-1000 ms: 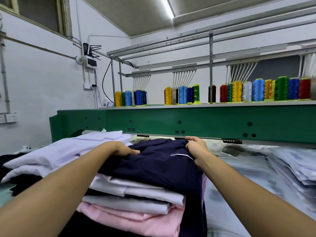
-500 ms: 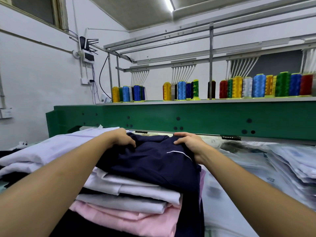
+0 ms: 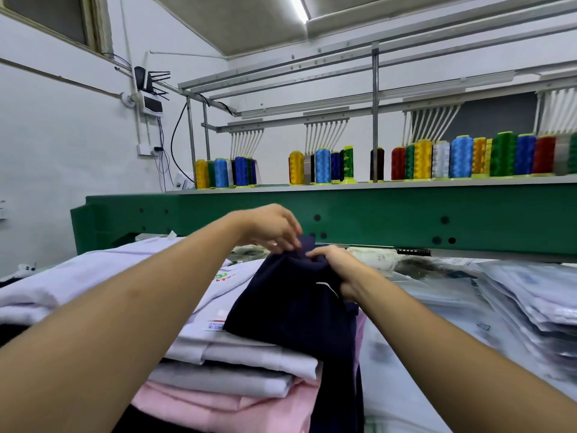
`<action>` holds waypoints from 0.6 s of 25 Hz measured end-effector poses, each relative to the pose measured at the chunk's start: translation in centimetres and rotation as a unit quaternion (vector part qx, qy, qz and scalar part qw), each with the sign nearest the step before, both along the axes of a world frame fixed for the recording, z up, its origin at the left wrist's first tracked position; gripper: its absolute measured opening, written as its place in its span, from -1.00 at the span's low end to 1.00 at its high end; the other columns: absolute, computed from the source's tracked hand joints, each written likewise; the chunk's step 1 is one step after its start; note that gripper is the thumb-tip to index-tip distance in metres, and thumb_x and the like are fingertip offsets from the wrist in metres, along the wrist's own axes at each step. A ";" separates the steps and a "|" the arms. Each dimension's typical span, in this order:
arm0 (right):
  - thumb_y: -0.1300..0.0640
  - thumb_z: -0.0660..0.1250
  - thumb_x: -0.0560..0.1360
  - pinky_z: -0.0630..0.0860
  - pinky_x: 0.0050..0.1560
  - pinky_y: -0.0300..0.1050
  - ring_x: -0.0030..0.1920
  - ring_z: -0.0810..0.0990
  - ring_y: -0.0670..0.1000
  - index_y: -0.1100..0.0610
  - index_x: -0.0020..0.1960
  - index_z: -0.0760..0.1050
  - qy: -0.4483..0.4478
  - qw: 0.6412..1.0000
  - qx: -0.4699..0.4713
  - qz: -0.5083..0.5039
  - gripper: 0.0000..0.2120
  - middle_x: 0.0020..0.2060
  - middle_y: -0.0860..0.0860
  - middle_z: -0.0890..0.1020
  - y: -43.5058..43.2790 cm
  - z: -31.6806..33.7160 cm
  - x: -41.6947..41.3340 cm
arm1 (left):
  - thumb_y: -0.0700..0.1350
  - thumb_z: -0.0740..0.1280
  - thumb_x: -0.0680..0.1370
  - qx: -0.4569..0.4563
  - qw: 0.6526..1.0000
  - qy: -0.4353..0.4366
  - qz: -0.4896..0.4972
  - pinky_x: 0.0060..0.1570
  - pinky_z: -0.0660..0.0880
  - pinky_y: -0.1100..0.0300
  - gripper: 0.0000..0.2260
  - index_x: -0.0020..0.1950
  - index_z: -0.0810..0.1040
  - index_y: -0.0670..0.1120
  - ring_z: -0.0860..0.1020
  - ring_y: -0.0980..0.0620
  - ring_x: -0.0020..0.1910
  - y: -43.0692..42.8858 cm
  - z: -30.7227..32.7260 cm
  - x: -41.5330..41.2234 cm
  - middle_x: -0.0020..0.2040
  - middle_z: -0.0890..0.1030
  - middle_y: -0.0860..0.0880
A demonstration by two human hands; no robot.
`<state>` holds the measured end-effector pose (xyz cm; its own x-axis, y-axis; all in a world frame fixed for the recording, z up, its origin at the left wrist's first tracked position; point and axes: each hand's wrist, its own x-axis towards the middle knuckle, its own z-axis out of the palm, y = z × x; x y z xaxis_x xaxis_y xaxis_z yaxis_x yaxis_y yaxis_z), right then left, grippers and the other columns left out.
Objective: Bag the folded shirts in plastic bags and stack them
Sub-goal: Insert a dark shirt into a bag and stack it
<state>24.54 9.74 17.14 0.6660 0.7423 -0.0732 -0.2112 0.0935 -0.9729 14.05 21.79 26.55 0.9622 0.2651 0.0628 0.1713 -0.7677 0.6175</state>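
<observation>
1. A green embroidery machine beam (image 3: pixel 343 214) spans the back, with a row of thread cones (image 3: pixel 459 157) on the shelf above it. It is only backdrop to the task.
2. The pile of folded shirts (image 3: pixel 249 367) sits straight ahead of the person in white, grey and pink layers, none of them bagged yet. So the task looks far from finished.
3. The stack of bagged shirts (image 3: pixel 530 304) lies at the right, well apart from the pile. It is glossy and somewhat blurred. Flat clear plastic covers the table between the two.
4. The navy shirt (image 3: pixel 290 310) is on top of the pile. Its far end is lifted and bunched, and its near end hangs down over the pile's right edge. It looks limp and has lost its neat fold.
5. The step in hand seems to be taking this shirt off the pile for bagging. The next move calls for squaring it up again, since a bunched shirt will not slide cleanly into a bag, and for opening a bag's mouth.
6. The left hand (image 3: pixel 271 228) hovers highest, its fingertips pinching the shirt's raised edge.
7. The right hand (image 3: pixel 337 267) is just beside the left, its fingers curled around the gathered cloth.
8. A thin white piping line (image 3: pixel 324 285) crosses the navy cloth near the right hand.
</observation>
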 end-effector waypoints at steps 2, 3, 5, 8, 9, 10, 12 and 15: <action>0.34 0.33 0.42 0.51 -0.37 -0.12 -0.45 0.54 0.11 0.19 -0.06 0.51 -0.021 0.997 -0.021 -0.074 -0.87 -0.32 0.17 0.55 0.3 -0.6 0.4 | -0.16 0.30 0.63 0.162 0.985 0.009 0.058 0.20 0.46 0.15 -0.66 0.39 0.47 -0.22 0.53 -0.07 0.23 0.8 -2.5 0.0 0.35 0.53 -0.19; 0.36 0.31 0.41 0.50 -0.39 -0.14 -0.47 0.53 0.10 0.19 -0.07 0.50 -0.016 0.997 -0.015 -0.079 -0.87 -0.35 0.16 0.53 0.5 -0.6 0.5 | -0.06 0.29 0.65 0.150 0.987 0.042 0.048 0.36 0.35 0.14 -0.57 0.49 0.37 -0.17 0.43 -0.06 0.38 0.8 -3.7 -0.1 0.46 0.42 -0.14; 0.29 0.28 0.47 0.47 -0.45 -0.20 -0.48 0.55 0.07 0.18 -0.06 0.53 0.015 0.998 0.001 -0.054 -0.91 -0.35 0.13 0.58 0.8 -0.5 0.2 | 0.07 0.24 0.66 0.091 0.991 0.096 0.007 0.48 0.18 0.11 -0.44 0.60 0.17 -0.07 0.25 -0.05 0.53 0.2 -5.6 0.2 0.55 0.26 -0.06; 0.07 0.30 0.59 0.48 -0.33 -0.13 -0.31 0.61 0.05 0.15 0.05 0.60 0.011 0.999 -0.018 -0.042 -0.82 -0.25 0.08 0.68 1.3 -0.2 0.1 | 0.20 0.19 0.61 0.129 0.986 0.107 0.001 0.50 0.12 -0.01 -0.34 0.62 0.08 -0.05 0.16 -0.15 0.56 -1.4 -6.5 2.0 0.58 0.18 -0.19; 0.02 0.30 0.61 0.48 -0.33 -0.14 -0.31 0.61 0.05 0.15 0.07 0.59 0.000 0.998 -0.031 -0.051 -0.79 -0.28 0.08 0.68 1.2 -0.1 0.1 | 0.20 0.12 0.63 0.153 0.981 0.119 0.024 0.51 0.09 -0.06 -0.34 0.63 -0.01 -0.04 0.09 -0.20 0.58 -2.1 -6.7 2.6 0.61 0.06 -0.22; 0.00 0.29 0.62 0.48 -0.37 -0.17 -0.34 0.62 0.04 0.15 0.09 0.59 -0.006 0.998 -0.036 -0.059 -0.77 -0.31 0.07 0.69 1.0 0.2 0.2 | 0.19 0.06 0.64 0.174 0.976 0.125 0.047 0.51 0.07 -0.09 -0.35 0.64 -0.10 -0.02 0.03 -0.23 0.59 -2.6 -6.8 3.1 0.63 -0.05 -0.22; 0.04 0.31 0.62 0.50 -0.37 -0.16 -0.32 0.63 0.06 0.19 0.15 0.58 -0.011 0.996 -0.014 -0.083 -0.76 -0.23 0.10 0.70 0.0 0.9 0.4 | 0.19 0.01 0.65 0.200 0.973 0.100 0.061 0.51 0.01 -0.12 -0.37 0.64 -0.17 0.05 -0.03 -0.28 0.59 -3.6 -6.9 3.6 0.63 -0.17 -0.19; 0.08 0.34 0.61 0.54 -0.28 -0.10 -0.25 0.64 0.06 0.21 0.15 0.59 -0.019 0.990 0.037 -0.138 -0.77 -0.16 0.09 0.69 -2.3 2.3 1.3 | 0.20 0.06 0.64 0.196 0.980 -0.011 0.023 0.54 0.01 -0.09 -0.38 0.64 -0.10 0.12 0.02 -0.28 0.59 -5.4 -6.3 4.0 0.64 -0.15 -0.14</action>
